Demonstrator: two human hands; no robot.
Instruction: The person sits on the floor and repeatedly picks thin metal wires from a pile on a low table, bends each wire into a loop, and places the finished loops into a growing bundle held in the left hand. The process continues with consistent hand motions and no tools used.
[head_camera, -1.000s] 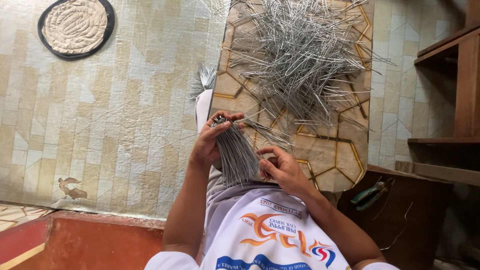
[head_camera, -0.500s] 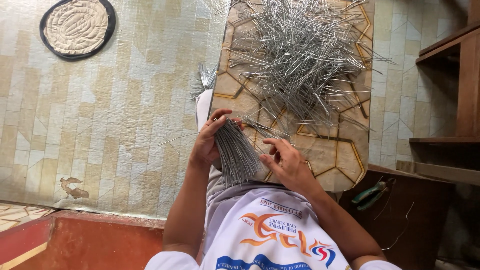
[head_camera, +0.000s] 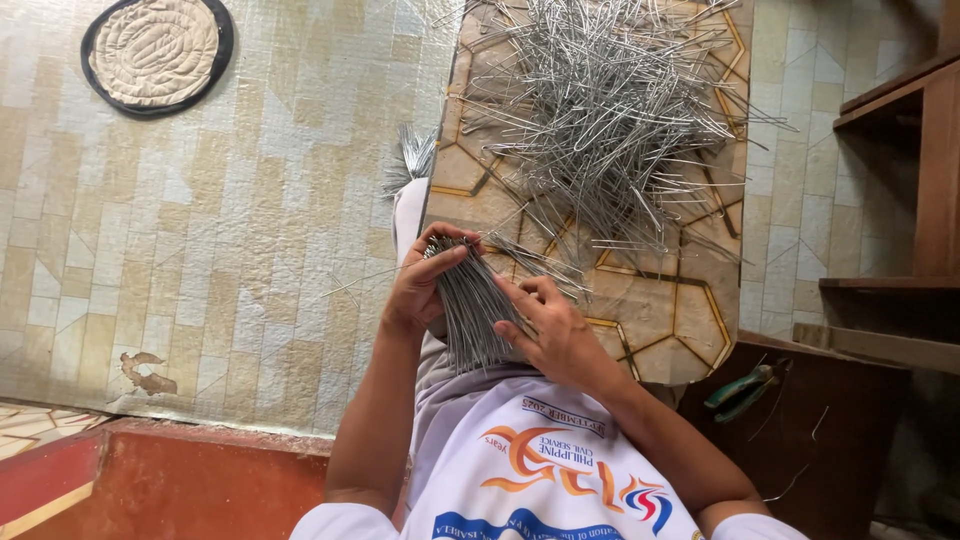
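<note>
My left hand (head_camera: 425, 285) grips a thick bundle of thin grey metal wires (head_camera: 472, 312), its fingers wrapped over the bundle's top end. The bundle slants down toward my lap. My right hand (head_camera: 550, 325) rests against the bundle's right side, fingers pressed on the wires. Beyond the hands, a big loose heap of bent wires (head_camera: 610, 110) lies on a low table with a brown and gold pattern (head_camera: 670, 330). A few stray wires (head_camera: 545, 265) lie between the heap and my right hand.
A small bunch of wires (head_camera: 408, 160) pokes out at the table's left edge over the tiled floor. A round woven mat (head_camera: 155, 50) lies far left. Green-handled pliers (head_camera: 740, 388) rest on a dark surface at right, below wooden shelves (head_camera: 900, 190). A red step (head_camera: 150, 480) runs bottom left.
My right hand has slid in against the bundle's right side and now lies on the wires. My left hand keeps its grip on the bundle's top.
</note>
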